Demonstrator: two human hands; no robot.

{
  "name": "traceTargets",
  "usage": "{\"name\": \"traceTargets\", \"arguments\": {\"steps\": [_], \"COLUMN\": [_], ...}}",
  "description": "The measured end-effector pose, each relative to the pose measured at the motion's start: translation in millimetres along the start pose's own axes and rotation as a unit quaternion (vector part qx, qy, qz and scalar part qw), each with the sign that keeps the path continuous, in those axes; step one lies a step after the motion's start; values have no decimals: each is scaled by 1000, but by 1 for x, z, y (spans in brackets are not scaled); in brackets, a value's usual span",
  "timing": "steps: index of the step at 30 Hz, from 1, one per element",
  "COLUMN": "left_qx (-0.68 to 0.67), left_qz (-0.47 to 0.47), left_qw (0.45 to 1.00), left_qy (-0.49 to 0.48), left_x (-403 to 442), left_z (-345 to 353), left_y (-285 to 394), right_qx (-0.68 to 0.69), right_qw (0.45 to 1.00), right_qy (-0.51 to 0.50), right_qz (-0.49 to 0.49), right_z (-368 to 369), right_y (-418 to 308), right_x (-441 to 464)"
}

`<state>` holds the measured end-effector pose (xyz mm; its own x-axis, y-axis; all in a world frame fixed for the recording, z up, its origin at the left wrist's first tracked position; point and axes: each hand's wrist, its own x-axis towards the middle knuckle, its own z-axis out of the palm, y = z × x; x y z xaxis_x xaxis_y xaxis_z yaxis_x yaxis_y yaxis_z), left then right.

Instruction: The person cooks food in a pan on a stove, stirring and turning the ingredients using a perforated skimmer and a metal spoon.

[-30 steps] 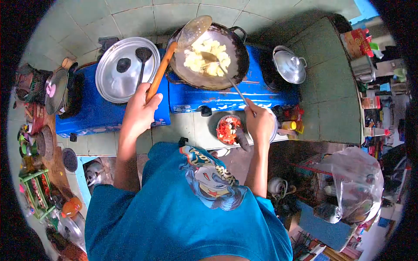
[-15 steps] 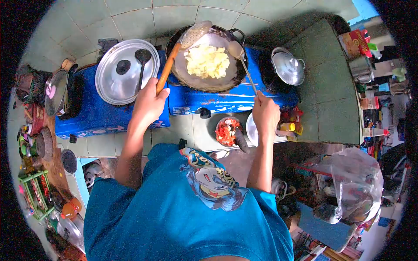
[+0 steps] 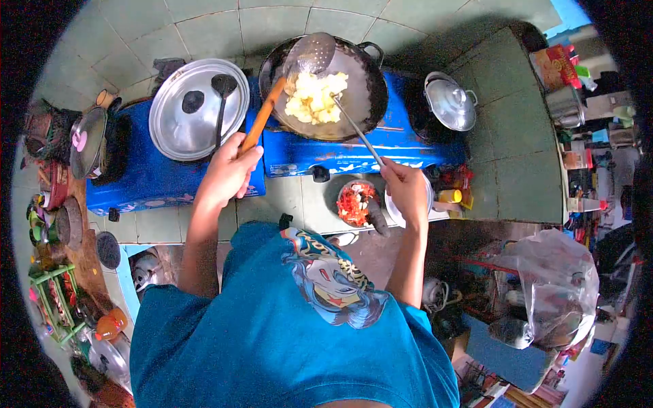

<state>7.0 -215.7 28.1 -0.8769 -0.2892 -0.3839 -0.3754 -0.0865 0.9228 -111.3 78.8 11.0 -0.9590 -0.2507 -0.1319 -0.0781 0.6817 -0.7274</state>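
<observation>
My left hand (image 3: 230, 170) is closed around the wooden handle of a perforated skimmer (image 3: 315, 53), its metal head tilted over the left side of a dark wok (image 3: 373, 102). In my right hand (image 3: 404, 190) is the thin metal handle of a spatula (image 3: 360, 134). The spatula's head is hidden among pale yellow chopped pieces (image 3: 314, 100), heaped left of the wok's middle, below the skimmer head. The wok sits on a blue stove (image 3: 306, 155). Under my right forearm, a white plate (image 3: 423, 198) is partly hidden.
On the stove's left lies a large silver lid (image 3: 170, 115) with a black ladle (image 3: 223, 92) across it. A lidded pot (image 3: 452, 103) stands at the right. In front is a bowl of chopped red pieces (image 3: 354, 204) with a dark pestle (image 3: 376, 217) resting in it.
The spatula has swept left from the wok's right side into the yellow pieces, bunching them leftward. The skimmer head has turned and tilted. My right hand has shifted slightly left.
</observation>
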Motion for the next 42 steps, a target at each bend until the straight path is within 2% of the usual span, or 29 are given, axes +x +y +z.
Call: {"name": "traceTargets", "arguments": {"steps": [3,8,10,12,14,20,23,26,30,33,35,38,42], "left_qx": [5,14,20,51,66,77,81,95,94,100,98,118,167], "left_qz": [-15,-10,-11,4,6,22,26,31,27,34,37,32,29], "left_qw": [1000,1000,1000,999,998,996,996,993,992,991,991,989,979], "left_qy": [6,-2,7,2,15,33,32,60,80,84,80,82,113], "left_x": [-16,-35,-41,-45,-48,-48,-45,-44,-41,-36,-33,-26,-22], "left_z": [-8,-19,-21,-25,-23,-25,-23,-17,-15,-16,-15,-8,-6], "left_y": [5,9,11,14,12,12,14,15,13,10,8,9,15], "right_qx": [-37,-111,-137,-159,-196,-209,-273,-227,-220,-221,-258,-200,-227], "right_qw": [999,994,985,982,966,970,955,963,967,966,962,969,968], "right_qy": [-11,11,74,70,90,75,67,113,110,100,92,128,91], "right_qz": [38,0,-68,-79,-140,-97,-97,-95,-67,-94,-19,-63,-45], "right_z": [-15,-26,-28,-32,-36,-41,-18,7,13,8,4,24,10], "right_y": [-21,-31,-40,-41,-39,-49,-33,-25,-34,-33,-33,-25,-27], "right_x": [-16,-37,-47,-50,-52,-66,-47,-26,-27,-22,-16,-2,-11]}}
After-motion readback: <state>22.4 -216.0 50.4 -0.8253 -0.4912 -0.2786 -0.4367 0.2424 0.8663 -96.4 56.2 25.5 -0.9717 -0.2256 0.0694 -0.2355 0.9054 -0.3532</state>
